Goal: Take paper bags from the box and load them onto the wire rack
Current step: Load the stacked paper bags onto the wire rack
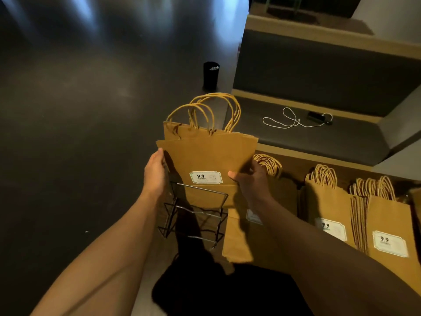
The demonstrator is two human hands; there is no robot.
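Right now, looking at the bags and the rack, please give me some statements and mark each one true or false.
1. Both hands hold the bundle of paper bags. True: left hand, right hand.
2. The bundle is above the wire rack. True.
3. The label on the front bag reads 5.5. False: it reads 9.9.
4. A white cable hangs from the rack. False: it lies on the bench.
5. More bags stand at the right. True.

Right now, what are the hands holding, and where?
A bunch of flat brown paper bags: left hand on its left edge, right hand on its right edge.
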